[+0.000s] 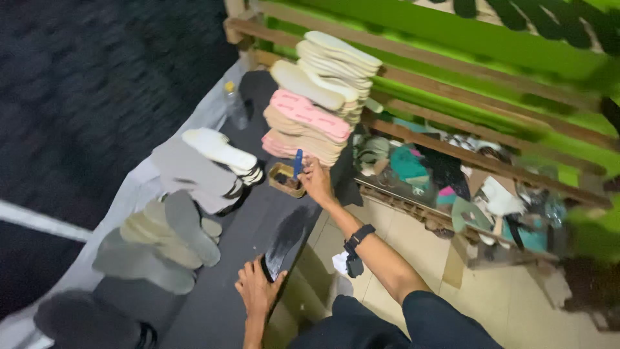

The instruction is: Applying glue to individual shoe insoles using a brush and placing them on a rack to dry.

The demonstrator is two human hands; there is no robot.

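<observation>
**Shoe soles laid out on a dark worktop**

Dark matting covers the worktop (pixel 213 310) beneath you, running away toward a green wall with wooden rails (pixel 491 71). Nearest you, your left hand (pixel 257 291) presses down on a glossy black sole (pixel 287 240) lying flat at the worktop's edge. Farther out, your right hand (pixel 316 181) — a black watch on its wrist — grips a blue-handled brush (pixel 298 161) over a small tin (pixel 286 179). Grey soles (pixel 168 232) lie to the left; behind the tin rises a stack of pink and cream soles (pixel 316 110).
</observation>
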